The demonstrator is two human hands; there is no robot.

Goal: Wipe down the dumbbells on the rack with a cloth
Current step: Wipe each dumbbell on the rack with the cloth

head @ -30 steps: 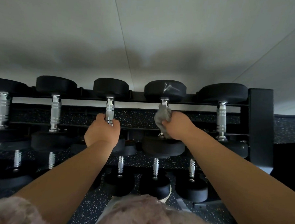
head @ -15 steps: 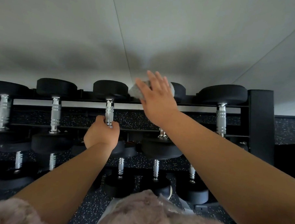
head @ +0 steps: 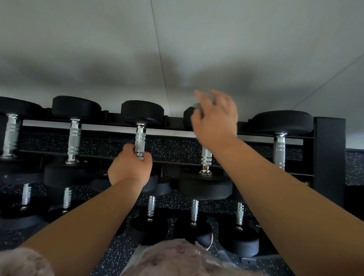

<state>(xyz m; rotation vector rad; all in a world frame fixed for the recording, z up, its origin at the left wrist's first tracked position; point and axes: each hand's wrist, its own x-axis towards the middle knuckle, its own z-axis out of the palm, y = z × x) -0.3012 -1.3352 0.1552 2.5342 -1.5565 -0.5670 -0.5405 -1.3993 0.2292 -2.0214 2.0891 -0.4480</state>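
left hand (head: 131,169) clenches ribbed chrome handle (head: 139,141); right hand (head: 216,120) presses grey cloth (head: 199,106).

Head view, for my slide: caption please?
Right hand wipes a dumbbell's far head with cloth; left hand grips neighbouring handle.

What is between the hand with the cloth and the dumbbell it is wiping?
Nothing visible. The right hand presses the grey cloth straight onto the far head of the dumbbell; only the cloth lies between.
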